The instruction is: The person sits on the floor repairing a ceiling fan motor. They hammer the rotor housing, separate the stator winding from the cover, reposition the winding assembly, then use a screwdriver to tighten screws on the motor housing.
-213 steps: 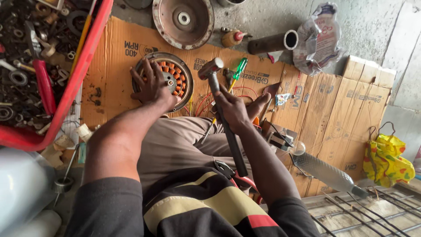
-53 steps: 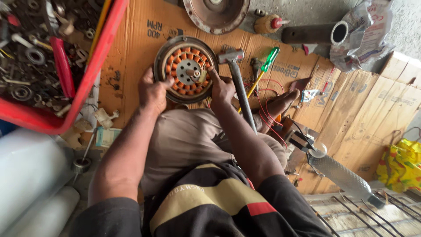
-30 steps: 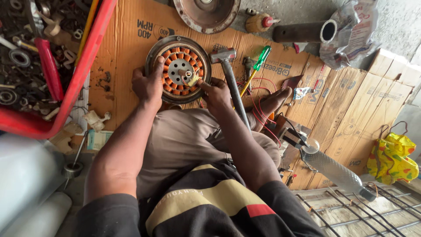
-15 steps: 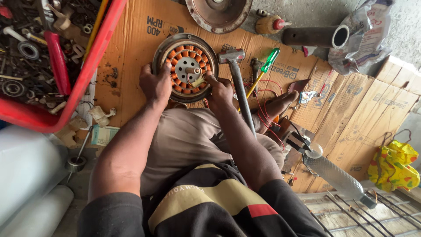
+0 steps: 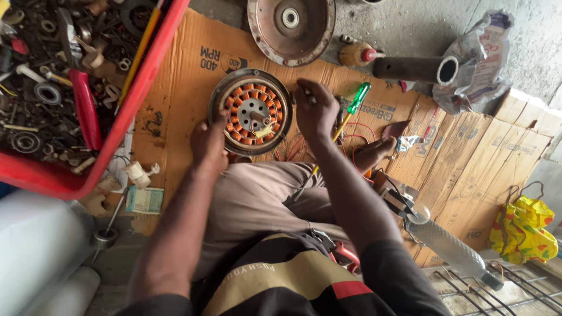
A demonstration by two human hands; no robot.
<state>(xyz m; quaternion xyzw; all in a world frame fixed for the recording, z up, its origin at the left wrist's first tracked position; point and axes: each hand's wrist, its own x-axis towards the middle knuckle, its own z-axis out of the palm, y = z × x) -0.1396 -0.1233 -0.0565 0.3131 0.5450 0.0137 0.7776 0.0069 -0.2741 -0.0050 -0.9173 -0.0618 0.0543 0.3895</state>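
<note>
Two hands on round copper-wound motor stator (image 5: 252,111): left hand (image 5: 208,142) gripping steel rim, right hand (image 5: 315,109) curled at far edge; probably heavy, rigid, windings fragile.

One wound motor stator (image 5: 253,111), one round metal cover (image 5: 291,26), one green-handled screwdriver (image 5: 355,102), one dark pipe (image 5: 414,69), two hands.

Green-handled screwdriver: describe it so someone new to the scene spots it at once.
Start at the flattened cardboard on the floor and find the round motor core with orange windings. Just right of it is the right hand; the screwdriver lies slanted beside that hand. Its translucent green handle and yellow shaft are the only ones of those colours there.
</note>
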